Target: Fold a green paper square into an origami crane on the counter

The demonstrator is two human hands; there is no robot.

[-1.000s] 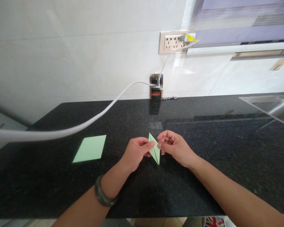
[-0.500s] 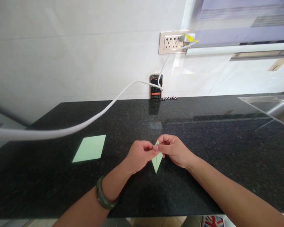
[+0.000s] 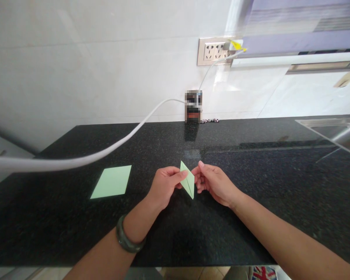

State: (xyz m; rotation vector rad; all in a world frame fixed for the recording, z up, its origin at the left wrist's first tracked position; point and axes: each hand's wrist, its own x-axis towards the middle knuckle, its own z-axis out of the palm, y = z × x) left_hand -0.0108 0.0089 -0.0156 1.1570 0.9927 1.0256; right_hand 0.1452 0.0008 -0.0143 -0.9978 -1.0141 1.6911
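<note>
A small folded piece of light green paper [image 3: 189, 184], shaped like a diamond with a crease down its length, is held above the dark counter. My left hand [image 3: 165, 184] pinches its left side, thumb on top and fingers behind. Close by the paper's right edge is my right hand [image 3: 214, 181], its thumb raised apart from the curled fingers. Whether those fingertips touch the paper's edge I cannot tell. To the left, a flat sheet of light green paper [image 3: 112, 182] lies on the counter.
A phone [image 3: 193, 107], its screen blurred, leans on the wall behind the black speckled counter [image 3: 151, 147]. From the wall socket [image 3: 211, 52] a white cable [image 3: 119, 144] arches across the left. A metal sink [image 3: 347, 132] sits at the right.
The folded paper has turned and tilted, and its tip now points up to the left. My right thumb and fingers have come off its face and spread apart; my left hand keeps its pinch.
</note>
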